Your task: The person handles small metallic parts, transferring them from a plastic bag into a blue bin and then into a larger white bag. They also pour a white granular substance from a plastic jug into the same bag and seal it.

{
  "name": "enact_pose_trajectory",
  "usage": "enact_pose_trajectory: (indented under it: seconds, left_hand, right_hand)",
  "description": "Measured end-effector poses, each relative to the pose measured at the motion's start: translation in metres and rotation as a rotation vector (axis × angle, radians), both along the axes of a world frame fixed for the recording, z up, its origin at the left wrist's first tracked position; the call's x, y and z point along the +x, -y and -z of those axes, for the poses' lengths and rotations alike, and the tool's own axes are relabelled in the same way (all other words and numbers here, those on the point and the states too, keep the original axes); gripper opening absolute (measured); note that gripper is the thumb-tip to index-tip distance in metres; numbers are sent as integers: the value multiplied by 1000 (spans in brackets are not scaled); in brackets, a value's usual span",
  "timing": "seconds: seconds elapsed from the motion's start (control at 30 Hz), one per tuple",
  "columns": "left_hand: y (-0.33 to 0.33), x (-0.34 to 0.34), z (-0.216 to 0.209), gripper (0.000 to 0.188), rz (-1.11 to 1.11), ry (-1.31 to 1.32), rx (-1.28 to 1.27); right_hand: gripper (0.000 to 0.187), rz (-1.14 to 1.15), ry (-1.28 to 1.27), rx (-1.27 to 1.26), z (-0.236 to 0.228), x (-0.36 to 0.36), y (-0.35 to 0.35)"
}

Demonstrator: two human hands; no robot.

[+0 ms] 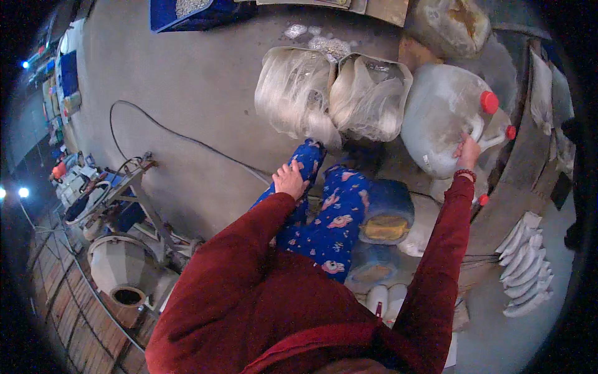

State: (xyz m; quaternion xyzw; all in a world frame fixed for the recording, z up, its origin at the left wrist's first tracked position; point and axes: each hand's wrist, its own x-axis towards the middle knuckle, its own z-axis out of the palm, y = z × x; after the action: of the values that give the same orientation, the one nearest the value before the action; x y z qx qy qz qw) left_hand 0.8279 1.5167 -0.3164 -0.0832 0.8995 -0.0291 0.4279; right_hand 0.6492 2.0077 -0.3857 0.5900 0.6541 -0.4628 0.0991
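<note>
My right hand [467, 151] is closed around the handle of a large whitish plastic jug [436, 118] with a red cap [489, 102], which stands to my right. My left hand [290, 180] lies on my blue patterned trouser leg [336, 206] near the knee, its fingers spread and holding nothing. In front of my legs, two open-topped containers stand side by side: the left container [293, 93] and the right container [367, 96], both filled or lined with crumpled, see-through film. What lies under the film is hidden.
A blue bin [163, 25] holding pale bits is at the far left. A dark cable [187, 140] crosses the floor near a drum-shaped mixer [124, 265]. Stained jugs, including a yellowish jug [451, 28], a blue-grey container [389, 202] and stacked white sacks [526, 268] crowd the right.
</note>
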Motion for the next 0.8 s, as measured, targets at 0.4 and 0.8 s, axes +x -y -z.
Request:
enact_pose_trajectory:
  seconds: [0.4,0.8]
  left_hand:
    - [-15,52,8,85,73,-145,-117]
    - [0,61,10,80,54,-129,-10]
  right_hand:
    - [24,-71,-180,-245,-18,2,12]
    - [37,-188,-8,-93,23,213,44]
